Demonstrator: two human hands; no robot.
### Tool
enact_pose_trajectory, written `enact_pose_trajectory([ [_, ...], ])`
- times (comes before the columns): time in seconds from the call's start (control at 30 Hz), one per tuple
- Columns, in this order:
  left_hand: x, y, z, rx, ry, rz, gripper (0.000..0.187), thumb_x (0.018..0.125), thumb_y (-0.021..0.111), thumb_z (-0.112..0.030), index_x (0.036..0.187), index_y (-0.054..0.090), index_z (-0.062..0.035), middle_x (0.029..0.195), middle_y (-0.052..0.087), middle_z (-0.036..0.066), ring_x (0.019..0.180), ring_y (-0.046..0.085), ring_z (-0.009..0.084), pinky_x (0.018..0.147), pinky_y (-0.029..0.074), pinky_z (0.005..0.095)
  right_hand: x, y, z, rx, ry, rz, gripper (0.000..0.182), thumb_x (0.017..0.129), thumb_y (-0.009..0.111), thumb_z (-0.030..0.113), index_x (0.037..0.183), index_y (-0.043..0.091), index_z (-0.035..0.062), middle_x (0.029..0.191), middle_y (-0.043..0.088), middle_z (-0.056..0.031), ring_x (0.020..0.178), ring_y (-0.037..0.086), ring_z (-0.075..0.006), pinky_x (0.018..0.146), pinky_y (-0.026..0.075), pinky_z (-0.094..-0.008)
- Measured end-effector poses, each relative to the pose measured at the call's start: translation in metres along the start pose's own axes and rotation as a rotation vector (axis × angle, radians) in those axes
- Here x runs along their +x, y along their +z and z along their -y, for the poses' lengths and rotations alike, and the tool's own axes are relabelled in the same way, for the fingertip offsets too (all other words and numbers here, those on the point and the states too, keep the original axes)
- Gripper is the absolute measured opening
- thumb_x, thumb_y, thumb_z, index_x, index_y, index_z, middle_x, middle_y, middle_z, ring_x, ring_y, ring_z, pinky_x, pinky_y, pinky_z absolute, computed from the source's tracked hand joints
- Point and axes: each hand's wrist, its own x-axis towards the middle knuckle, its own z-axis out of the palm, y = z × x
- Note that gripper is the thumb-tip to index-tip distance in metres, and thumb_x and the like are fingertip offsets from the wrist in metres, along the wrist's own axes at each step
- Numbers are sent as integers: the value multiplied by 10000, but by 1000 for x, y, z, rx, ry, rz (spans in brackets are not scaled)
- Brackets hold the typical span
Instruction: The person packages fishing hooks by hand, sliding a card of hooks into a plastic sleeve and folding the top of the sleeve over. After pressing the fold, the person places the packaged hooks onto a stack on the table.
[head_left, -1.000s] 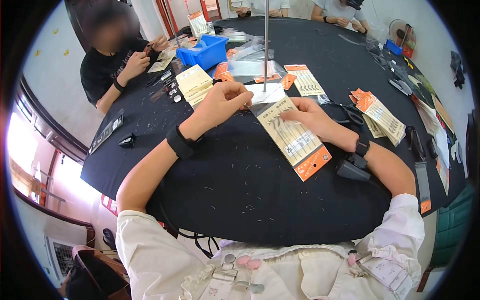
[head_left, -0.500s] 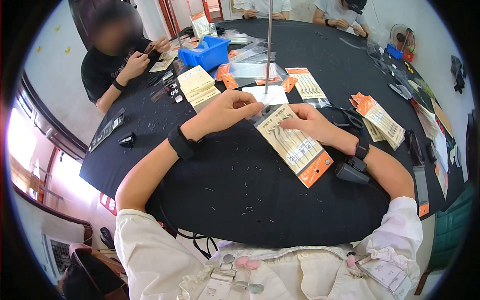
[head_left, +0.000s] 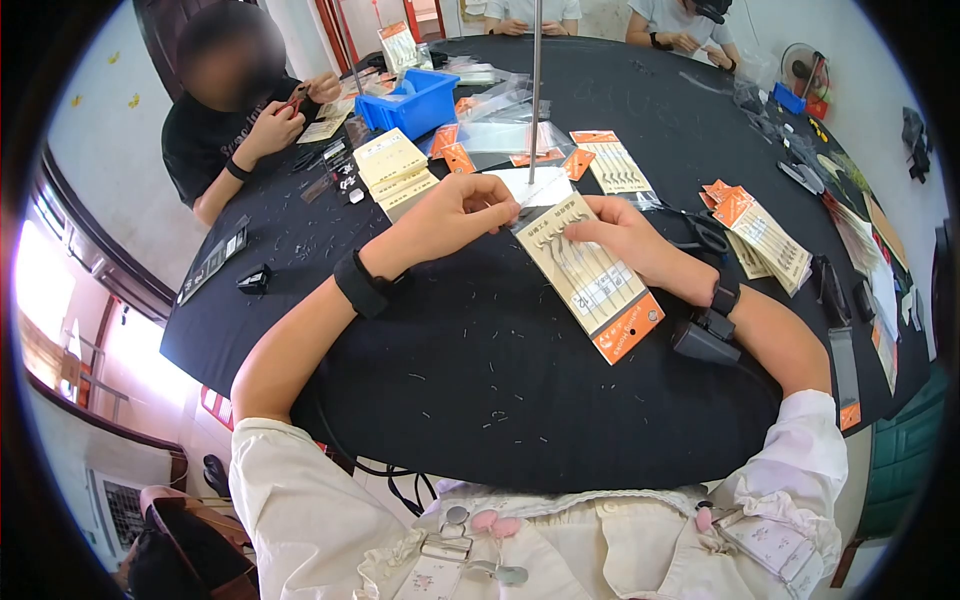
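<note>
The needle card (head_left: 590, 275), a long cream card with an orange end, lies slanted on the black desk (head_left: 500, 370) between the two hands, its orange end toward the person. The left hand (head_left: 455, 215) has its fingers (head_left: 505, 212) pinched narrowly together at the card's far corner, over something too thin to make out; whether they grip the card itself or a needle cannot be told. The right hand (head_left: 625, 235) lies on the card's upper part with its fingers (head_left: 580, 232) pressed flat, hiding what is beneath them. The print and the fine needles on the card are too small to read. Just beyond the hands a thin metal rod (head_left: 535, 90) stands upright, its top cut off by the frame. Farther out lie stacks of similar cards (head_left: 765, 235), a blue bin (head_left: 415, 100) and scissors (head_left: 705, 235), partly hidden behind the right hand. A co-worker's hands (head_left: 275, 115) work at the desk's far left side.
</note>
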Motion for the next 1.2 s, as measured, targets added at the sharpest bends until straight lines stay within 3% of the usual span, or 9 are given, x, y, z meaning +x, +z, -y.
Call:
enact_pose_trajectory([
  [0.3, 1, 1, 2, -16, 32, -179, 202, 853, 554, -178, 837, 597, 19, 740, 616, 29, 670, 557, 73, 638, 457, 215, 0, 1, 1, 78, 21, -72, 274, 827, 577, 127, 1050, 547, -28, 918, 636, -91, 712, 635, -103, 612, 514, -216],
  [0.9, 2, -3, 4, 18, -26, -248, 239, 864, 554, -216, 830, 598, 17, 747, 614, 29, 664, 544, 69, 624, 450, 210, 0, 0, 2, 86, 13, -56, 276, 832, 571, 127, 1058, 542, -29, 922, 637, -94, 721, 638, -100, 613, 516, -212],
  [1.0, 2, -2, 1, 34, -98, -151, 267, 873, 553, -236, 830, 599, 23, 766, 615, 30, 673, 542, 69, 627, 450, 211, -1, 1, 3, 96, 8, -47, 274, 831, 570, 122, 1058, 542, -30, 923, 636, -96, 723, 636, -98, 613, 514, -212],
  [1.2, 1, -2, 2, -6, -47, -68, 225, 868, 570, -223, 862, 600, -1, 791, 598, 18, 686, 531, 71, 655, 435, 204, 1, -1, -1, 83, -5, -24, 268, 833, 565, 116, 1054, 545, -33, 922, 636, -96, 727, 631, -92, 613, 510, -211],
])
